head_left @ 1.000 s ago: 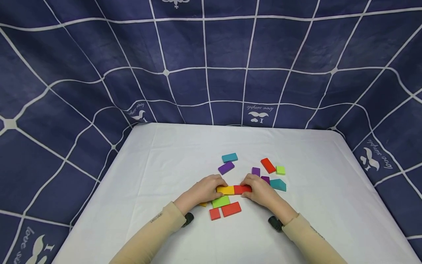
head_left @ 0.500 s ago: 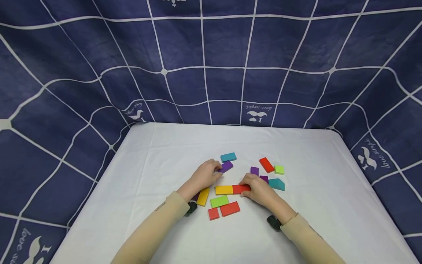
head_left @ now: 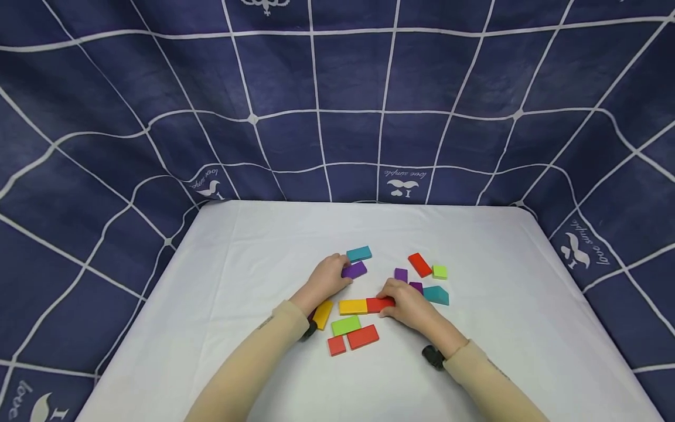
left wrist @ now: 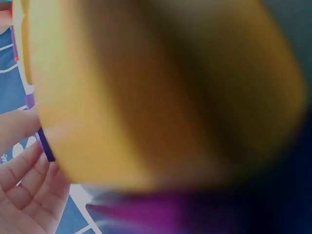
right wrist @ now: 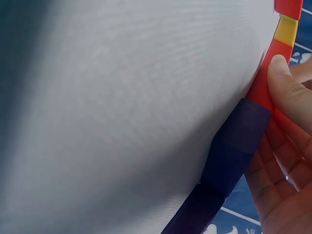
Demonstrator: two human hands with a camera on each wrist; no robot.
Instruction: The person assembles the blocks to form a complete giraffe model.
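Note:
My left hand (head_left: pixel 326 278) pinches a purple block (head_left: pixel 356 269) between thumb and fingers, just below a blue block (head_left: pixel 359 254). In the left wrist view, that purple block's dark edge (left wrist: pixel 45 145) shows between thumb and fingertips. My right hand (head_left: pixel 406 303) grips the right end of a red block (head_left: pixel 377 305), which lies end to end with a yellow block (head_left: pixel 352 307). The right wrist view has the thumb (right wrist: pixel 280 68) laid on the red block (right wrist: pixel 262 85). A large blurred yellow block (left wrist: pixel 122 97) fills most of the left wrist view.
Nearer me lie a green block (head_left: pixel 345 325), a red block (head_left: pixel 362 336) and a small red block (head_left: pixel 337 345). Another yellow block (head_left: pixel 323 315) sits by the left wrist. Red (head_left: pixel 419 265), small green (head_left: pixel 440 272), purple (head_left: pixel 401 275) and teal (head_left: pixel 436 295) blocks lie at right.
My left hand has let go of the yellow block and moved up to the purple block, now gripped and shifted slightly. The right hand stays on the red block.

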